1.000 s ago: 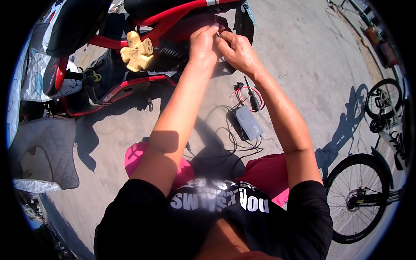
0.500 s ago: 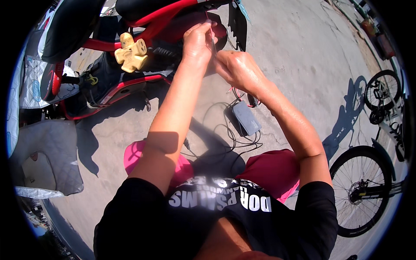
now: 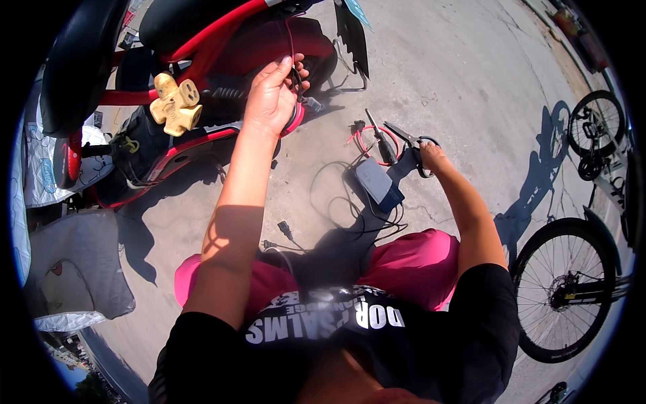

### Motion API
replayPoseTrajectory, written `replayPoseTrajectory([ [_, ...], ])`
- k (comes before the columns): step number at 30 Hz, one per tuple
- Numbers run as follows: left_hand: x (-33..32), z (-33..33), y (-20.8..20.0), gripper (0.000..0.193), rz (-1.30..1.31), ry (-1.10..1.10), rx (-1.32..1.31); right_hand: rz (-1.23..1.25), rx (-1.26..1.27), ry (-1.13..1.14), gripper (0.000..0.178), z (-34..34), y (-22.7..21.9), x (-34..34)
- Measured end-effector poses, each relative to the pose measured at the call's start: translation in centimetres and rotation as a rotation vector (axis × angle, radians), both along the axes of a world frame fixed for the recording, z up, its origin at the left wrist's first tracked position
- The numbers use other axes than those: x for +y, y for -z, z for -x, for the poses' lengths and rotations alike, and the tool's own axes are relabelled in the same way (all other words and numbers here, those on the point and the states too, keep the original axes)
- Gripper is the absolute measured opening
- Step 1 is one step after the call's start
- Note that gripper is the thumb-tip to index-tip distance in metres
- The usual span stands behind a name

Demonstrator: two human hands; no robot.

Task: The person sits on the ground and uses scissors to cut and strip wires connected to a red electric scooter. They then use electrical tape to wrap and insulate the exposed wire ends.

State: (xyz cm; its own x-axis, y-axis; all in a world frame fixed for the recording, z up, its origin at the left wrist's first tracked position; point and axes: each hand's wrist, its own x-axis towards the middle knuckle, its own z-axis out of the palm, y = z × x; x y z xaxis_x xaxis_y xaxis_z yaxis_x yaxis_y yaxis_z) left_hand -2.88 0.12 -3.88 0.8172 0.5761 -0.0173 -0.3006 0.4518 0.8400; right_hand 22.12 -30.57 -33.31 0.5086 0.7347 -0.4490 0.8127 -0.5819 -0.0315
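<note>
My left hand [image 3: 274,94] is clasping a red wire [image 3: 291,42]. My right hand [image 3: 434,157] is gripping scissors [image 3: 408,137] — near a grey box [image 3: 377,180]

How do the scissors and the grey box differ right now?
1. Shape: the scissors have slim pointed blades and looped handles; the grey box is a solid rectangular block.
2. Contact: the right hand has fingers on the scissors' handles; no hand touches the grey box.

Shared: both are in front of the person, to the right of the left hand.
</note>
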Motion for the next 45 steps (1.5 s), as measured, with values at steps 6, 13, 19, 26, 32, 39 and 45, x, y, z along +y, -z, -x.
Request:
replayPoseTrajectory([
  [6,-0.1,0.5,0.1,0.02,0.058,-0.009,-0.033,-0.253,-0.121,-0.023,0.034,-0.6,2.3,-2.4],
  [13,-0.1,0.3,0.3,0.014,-0.027,-0.012,-0.07,-0.093,0.206,0.173,0.031,-4.3,4.1,-2.6],
  [19,-0.5,0.8,1.1,0.013,-0.187,-0.228,-0.021,-0.26,0.214,0.189,0.033,-2.4,0.3,-1.9],
  [26,-1.6,0.1,0.2,0.018,-0.159,-0.175,-0.037,-0.841,0.081,0.344,0.041,1.7,-7.3,-1.6],
  [32,-0.3,0.9,1.1,0.011,-0.049,-0.056,-0.114,-0.95,0.889,0.352,0.043,8.1,-20.6,2.6],
  [39,0.6,1.6,0.7,0.009,0.086,0.061,-0.175,-0.878,0.951,0.099,0.044,12.7,-27.1,8.1],
  [45,0.7,1.7,0.0,0.012,0.072,0.104,-0.173,-1.123,0.908,0.184,0.037,14.2,-28.9,10.6],
])
